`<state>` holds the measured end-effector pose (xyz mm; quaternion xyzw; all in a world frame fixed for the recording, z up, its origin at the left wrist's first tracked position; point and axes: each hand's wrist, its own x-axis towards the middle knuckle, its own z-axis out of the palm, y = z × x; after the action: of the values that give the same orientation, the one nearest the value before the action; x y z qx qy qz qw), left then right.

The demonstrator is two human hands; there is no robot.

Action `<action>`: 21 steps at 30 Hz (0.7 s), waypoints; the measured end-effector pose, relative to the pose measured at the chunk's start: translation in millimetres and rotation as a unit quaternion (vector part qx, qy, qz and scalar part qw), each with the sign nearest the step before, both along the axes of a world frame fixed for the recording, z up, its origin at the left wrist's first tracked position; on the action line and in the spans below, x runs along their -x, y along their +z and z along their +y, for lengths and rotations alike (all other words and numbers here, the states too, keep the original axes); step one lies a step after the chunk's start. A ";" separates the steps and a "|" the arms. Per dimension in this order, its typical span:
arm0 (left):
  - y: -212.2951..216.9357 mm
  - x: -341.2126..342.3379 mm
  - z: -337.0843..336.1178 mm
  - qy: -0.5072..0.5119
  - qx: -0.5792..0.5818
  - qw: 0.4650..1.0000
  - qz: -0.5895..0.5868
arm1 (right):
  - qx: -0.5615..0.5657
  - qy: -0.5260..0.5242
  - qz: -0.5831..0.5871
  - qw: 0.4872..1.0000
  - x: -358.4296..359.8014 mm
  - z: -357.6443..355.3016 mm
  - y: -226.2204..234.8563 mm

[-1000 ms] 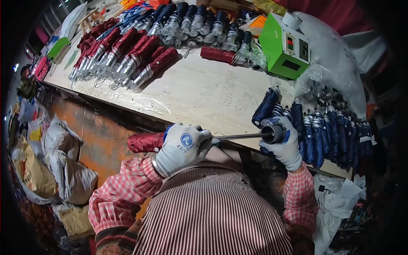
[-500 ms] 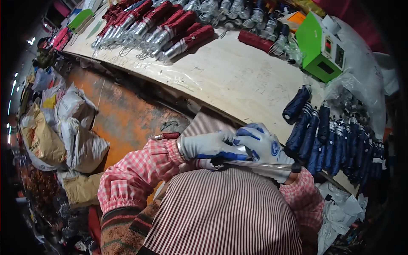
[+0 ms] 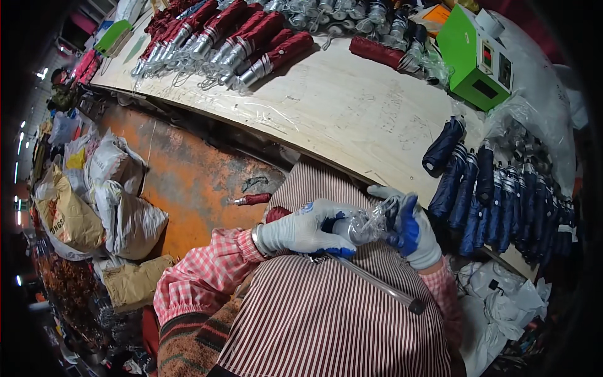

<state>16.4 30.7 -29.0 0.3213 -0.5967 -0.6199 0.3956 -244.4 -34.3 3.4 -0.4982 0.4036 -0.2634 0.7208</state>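
Observation:
My left hand (image 3: pixel 304 227), in a white glove with blue palm coating, is closed round a folded umbrella above my lap. The umbrella's dark red canopy (image 3: pixel 277 214) shows behind the hand, and its silver handle (image 3: pixel 349 230) points right, partly covered by crumpled clear plastic (image 3: pixel 372 223). Facing that handle end, my right hand (image 3: pixel 416 231) is open, its gloved fingers apart beside the plastic. From beneath my left hand a thin grey tube (image 3: pixel 374 281) with a dark end cap slants down across my striped apron; how it is held is hidden.
A pale table (image 3: pixel 352 107) carries dark red umbrellas (image 3: pixel 276 53) at the back, a green box-shaped device (image 3: pixel 474 60) and rows of navy umbrellas (image 3: pixel 480 201) at right. White sacks (image 3: pixel 129 210) stand on the left. A small dark red umbrella (image 3: pixel 253 199) shows beyond my left wrist.
My hands have moved apart; the right has come off the handle end and opened. The handle and plastic now show. The grey tube has swung from nearly level to slanting downward.

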 end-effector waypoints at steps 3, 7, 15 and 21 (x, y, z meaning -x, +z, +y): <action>0.0 0.8 0.5 0.005 0.021 1.000 0.003 | -0.029 -0.100 -0.053 0.993 4.8 5.6 -14.4; 7.1 -2.7 -2.2 -0.006 -0.005 1.000 -0.009 | 0.142 -0.261 -0.083 0.951 7.9 7.3 -18.0; 5.5 -5.1 -2.3 0.046 -0.051 0.997 -0.020 | 0.288 -0.168 0.025 0.943 19.6 -17.7 50.4; 12.3 -2.1 -16.7 0.050 -0.097 0.993 -0.051 | 0.476 -0.048 0.089 0.874 1.7 5.2 20.3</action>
<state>18.5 13.9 -16.8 0.4182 -0.5366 -0.6371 0.3623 -246.1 -29.1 23.6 -0.7822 0.3156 -0.4123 0.3442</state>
